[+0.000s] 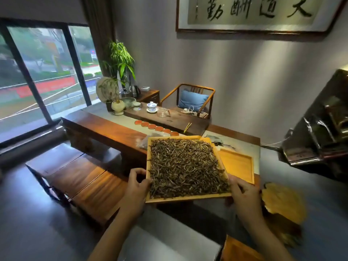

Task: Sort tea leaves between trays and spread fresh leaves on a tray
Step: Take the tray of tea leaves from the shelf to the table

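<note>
From the head camera I see a wooden tray (185, 199) heaped with dry tea leaves (185, 166), held up over the near end of a long wooden table (105, 127). My left hand (136, 182) curls round the tray's left rim; my right hand (243, 192) grips its near right corner. A second, bare tray (237, 164) lies just right of the held one, partly under it. I judge a tilt could spill leaves over the low rim. Left of the tray stands a bench (75, 178); beyond it, a row of orange coasters (156, 128) and a tea set (151, 106).
</note>
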Motion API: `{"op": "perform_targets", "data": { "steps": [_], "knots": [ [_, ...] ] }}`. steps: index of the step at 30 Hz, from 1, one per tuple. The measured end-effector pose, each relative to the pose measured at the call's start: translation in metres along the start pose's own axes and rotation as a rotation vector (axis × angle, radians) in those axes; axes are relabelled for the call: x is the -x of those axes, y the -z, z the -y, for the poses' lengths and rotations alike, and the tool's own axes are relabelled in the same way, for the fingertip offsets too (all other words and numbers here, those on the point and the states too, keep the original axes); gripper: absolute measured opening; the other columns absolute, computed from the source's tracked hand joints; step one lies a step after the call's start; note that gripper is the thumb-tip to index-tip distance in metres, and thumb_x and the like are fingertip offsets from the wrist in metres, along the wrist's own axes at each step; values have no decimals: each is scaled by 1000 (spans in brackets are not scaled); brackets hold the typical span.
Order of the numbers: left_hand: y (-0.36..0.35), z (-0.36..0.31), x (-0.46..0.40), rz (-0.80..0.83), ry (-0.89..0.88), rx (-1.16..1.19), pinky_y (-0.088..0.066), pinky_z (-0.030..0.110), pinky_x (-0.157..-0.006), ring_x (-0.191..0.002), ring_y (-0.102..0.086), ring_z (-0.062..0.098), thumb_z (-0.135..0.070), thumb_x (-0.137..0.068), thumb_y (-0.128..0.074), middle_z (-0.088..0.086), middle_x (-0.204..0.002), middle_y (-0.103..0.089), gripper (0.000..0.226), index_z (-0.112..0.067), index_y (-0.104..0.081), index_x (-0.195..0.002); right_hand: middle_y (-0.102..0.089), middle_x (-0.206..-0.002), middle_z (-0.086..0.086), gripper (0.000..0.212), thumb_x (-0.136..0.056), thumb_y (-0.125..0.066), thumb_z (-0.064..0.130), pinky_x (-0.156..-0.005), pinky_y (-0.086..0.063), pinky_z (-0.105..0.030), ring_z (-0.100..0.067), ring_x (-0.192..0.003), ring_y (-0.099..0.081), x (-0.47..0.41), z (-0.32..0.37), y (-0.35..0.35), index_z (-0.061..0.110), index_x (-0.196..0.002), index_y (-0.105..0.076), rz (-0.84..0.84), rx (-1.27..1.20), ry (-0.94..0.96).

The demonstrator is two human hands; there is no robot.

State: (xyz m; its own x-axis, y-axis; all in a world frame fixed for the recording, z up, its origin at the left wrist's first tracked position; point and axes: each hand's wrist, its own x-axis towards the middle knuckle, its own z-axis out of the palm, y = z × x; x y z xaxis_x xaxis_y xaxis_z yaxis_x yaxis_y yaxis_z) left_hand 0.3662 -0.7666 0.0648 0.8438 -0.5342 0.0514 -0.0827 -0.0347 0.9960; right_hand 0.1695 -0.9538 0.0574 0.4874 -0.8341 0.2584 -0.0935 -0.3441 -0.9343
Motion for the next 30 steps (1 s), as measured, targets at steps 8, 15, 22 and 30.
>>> {"op": "perform_targets", "data": {
  "steps": [8, 15, 22, 30],
  "knots": [
    [-48, 21, -148, 289, 1, 29, -49, 13, -51, -64, -68, 1, -2, -94, -47, 4, -82, -67, 14, -12, -47, -104, -59, -57, -4, 32, -97, -49, 17, -46, -42, -7, -5, -50, -55, -83, -37, -29, 26, -76, -71, -250, -7, -40],
    [-94, 30, -260, 495, -3, 1, -48, 10, -57, -71, -65, 3, -4, -96, -46, -5, -81, -65, 14, -16, -45, -103, -65, -61, 9, 30, -99, -47, 23, -41, -52, -24, -6, -49, -59, -151, -61, -51, 31, -88, -74, -414, -18, -191],
    [-142, 51, -321, 611, 61, 16, -51, 14, -56, -69, -69, 1, -9, -97, -46, -3, -84, -71, 19, -24, -52, -107, -68, -74, 3, 28, -100, -46, 20, -42, -52, -22, -7, -51, -59, -182, -83, -53, 28, -112, -69, -539, 9, -241],
    [-198, 89, -338, 691, 173, -81, -46, 37, -87, -106, -61, 20, -13, -97, -38, 5, -112, -67, 27, -15, -60, -113, -69, -104, -19, 30, -102, -42, 17, -46, -52, -18, -5, -55, -61, -195, -126, -35, 19, -122, -63, -512, 103, -320]
  ]
}}
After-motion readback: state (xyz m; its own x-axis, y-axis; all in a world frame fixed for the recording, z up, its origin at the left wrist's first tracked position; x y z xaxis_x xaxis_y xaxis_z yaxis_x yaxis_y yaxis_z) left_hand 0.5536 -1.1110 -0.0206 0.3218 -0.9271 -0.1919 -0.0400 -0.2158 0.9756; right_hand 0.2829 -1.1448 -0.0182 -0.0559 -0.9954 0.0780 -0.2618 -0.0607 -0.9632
